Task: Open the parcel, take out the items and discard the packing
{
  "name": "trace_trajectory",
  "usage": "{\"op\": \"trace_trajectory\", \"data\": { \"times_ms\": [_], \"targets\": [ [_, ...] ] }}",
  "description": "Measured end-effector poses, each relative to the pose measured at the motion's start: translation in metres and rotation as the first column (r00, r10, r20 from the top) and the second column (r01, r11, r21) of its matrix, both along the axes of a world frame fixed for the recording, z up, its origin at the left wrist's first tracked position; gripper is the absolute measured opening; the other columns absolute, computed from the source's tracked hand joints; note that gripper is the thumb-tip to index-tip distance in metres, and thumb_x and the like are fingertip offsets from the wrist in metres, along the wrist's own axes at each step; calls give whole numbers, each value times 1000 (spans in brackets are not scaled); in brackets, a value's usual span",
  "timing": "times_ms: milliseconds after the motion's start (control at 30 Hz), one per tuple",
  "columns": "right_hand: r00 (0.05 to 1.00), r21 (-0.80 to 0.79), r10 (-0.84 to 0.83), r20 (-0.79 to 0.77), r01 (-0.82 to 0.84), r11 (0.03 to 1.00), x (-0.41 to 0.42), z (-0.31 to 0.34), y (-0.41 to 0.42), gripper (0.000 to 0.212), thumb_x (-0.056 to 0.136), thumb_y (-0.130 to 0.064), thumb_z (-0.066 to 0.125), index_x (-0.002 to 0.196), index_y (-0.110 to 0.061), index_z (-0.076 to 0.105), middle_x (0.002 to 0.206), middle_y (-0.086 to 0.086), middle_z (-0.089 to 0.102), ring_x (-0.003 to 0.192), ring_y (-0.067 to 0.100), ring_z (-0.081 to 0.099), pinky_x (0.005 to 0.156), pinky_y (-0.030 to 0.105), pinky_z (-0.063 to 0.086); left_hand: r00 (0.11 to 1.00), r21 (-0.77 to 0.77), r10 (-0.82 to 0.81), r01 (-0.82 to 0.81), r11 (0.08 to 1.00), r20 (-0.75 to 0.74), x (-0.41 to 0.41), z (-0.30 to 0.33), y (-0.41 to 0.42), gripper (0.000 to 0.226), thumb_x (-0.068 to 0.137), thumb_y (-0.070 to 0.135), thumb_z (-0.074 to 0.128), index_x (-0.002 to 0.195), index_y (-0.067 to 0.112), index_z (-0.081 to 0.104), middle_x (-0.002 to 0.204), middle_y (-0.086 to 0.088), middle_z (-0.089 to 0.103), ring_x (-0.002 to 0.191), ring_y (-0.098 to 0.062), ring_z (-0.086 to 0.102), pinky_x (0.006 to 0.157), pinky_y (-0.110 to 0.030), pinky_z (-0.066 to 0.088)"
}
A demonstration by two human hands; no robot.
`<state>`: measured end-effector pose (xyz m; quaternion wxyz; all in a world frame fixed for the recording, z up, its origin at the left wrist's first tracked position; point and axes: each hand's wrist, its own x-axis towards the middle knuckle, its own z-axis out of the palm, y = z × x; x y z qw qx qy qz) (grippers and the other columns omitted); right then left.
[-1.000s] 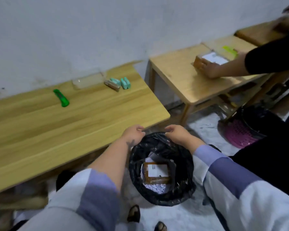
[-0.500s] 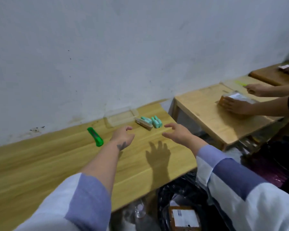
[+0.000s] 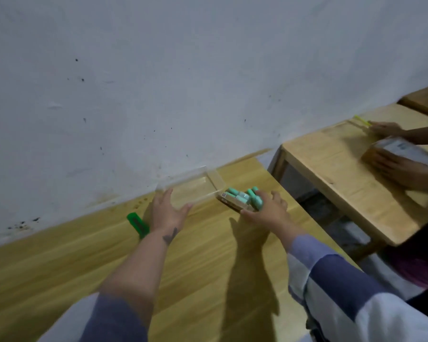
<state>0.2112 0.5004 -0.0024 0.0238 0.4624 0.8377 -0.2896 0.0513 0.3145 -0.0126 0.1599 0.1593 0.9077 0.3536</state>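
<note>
Left hand [image 3: 167, 213], fingers spread, touches clear box [image 3: 192, 187] on counter [image 3: 59, 262]. Right hand [image 3: 267, 211] grip curls round teal items [image 3: 242, 197] beside box. Green cutter [image 3: 137, 224] just left of left wrist.

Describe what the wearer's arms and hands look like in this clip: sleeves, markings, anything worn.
Both arms wear colour-block sleeves banded in white, dark blue and lighter lilac-blue. The left sleeve is pushed up, baring the forearm; the right sleeve reaches the wrist. The left hand has a small dark tattoo at the wrist. The right hand is bare; no rings, watch or gloves show.
</note>
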Motion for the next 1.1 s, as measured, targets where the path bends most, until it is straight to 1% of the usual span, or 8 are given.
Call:
{"op": "trace_trajectory", "data": {
  "times_ms": [133,300,533,633,767,900,1000,1100],
  "targets": [
    [996,88,65,67,-71,994,-23,-22,9,82,73,-64,61,142,-34,28,154,9,14,133,37,27,105,50,35,997,-30,68,-69,997,-24,-16,-23,15,91,82,55,63,152,22,17,161,-4,11,147,-25,14,117,-38,21],
    [988,239,96,121,-123,963,-43,-38,23,68,77,-64,55,134,-29,40,137,12,36,119,32,37,96,43,40,990,-93,132,-135,986,-41,-27,-42,30,101,81,61,58,153,18,2,160,-4,19,141,-30,30,107,-42,37],
    [997,129,63,39,-68,989,-63,-19,74,71,81,-59,57,140,-25,37,135,18,38,123,37,39,100,45,40,987,-89,155,-157,984,-35,-29,-47,29,104,77,63,62,153,24,4,160,3,19,138,-30,35,105,-41,40],
    [977,92,213,-23,-210,973,-80,1,80,75,78,-60,61,139,-22,40,127,17,47,118,36,47,99,40,42,986,-81,165,-164,983,4,-30,-44,30,105,75,62,65,153,27,3,158,1,25,136,-31,39,104,-42,42],
    [874,80,481,-68,-476,876,-114,28,58,67,77,-60,60,131,-23,48,117,16,54,109,32,52,93,35,43,977,-58,206,-202,978,62,-26,-42,31,105,75,57,68,151,32,2,154,-3,34,133,-32,43,103,-45,43],
    [690,67,721,68,-724,686,-149,39,25,60,78,-58,61,126,-25,52,116,15,55,105,32,53,86,32,41,972,13,226,-227,974,66,-24,-43,32,105,73,52,73,151,35,4,148,-2,44,128,-28,49,98,-43,47],
    [594,-10,780,199,-794,608,-171,29,9,64,76,-59,61,128,-23,52,122,16,54,110,33,52,92,34,42,977,57,209,-212,976,46,-24,-49,27,111,67,56,75,149,39,2,139,2,54,119,-23,57,94,-43,52],
    [612,-71,772,173,-774,630,-183,20,0,69,75,-52,66,135,-25,45,132,16,50,117,35,51,100,37,42,974,82,224,-227,970,39,-26,-52,28,112,66,57,76,150,38,4,137,3,56,120,-22,57,95,-42,51]
  ]
}}
